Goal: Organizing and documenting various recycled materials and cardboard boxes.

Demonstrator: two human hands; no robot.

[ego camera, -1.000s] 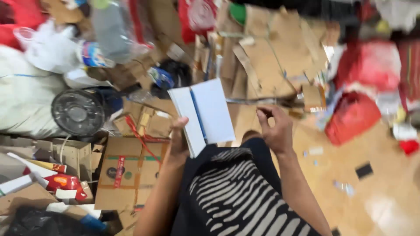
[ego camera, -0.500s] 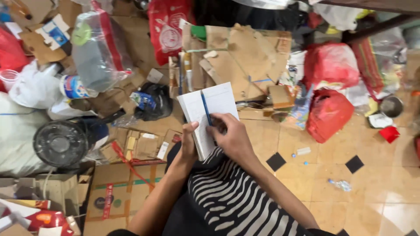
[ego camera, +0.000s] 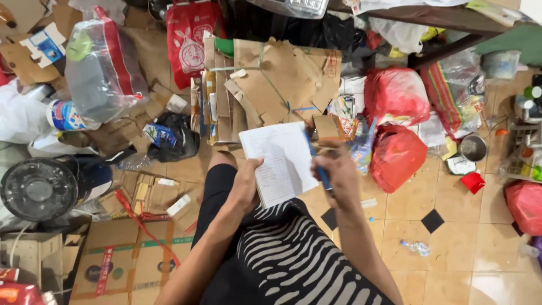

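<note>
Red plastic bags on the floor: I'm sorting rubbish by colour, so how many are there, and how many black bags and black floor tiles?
Red plastic bags: 4
Black bags: 1
Black floor tiles: 2
Total: 7
The left hand holds a notebook; the right hand holds a blue pen.

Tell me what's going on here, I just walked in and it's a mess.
A seated person holds a white notebook in the left hand and a blue pen in the right hand, at the page's edge. Flattened cardboard and red bags crowd the tiled floor.
</note>
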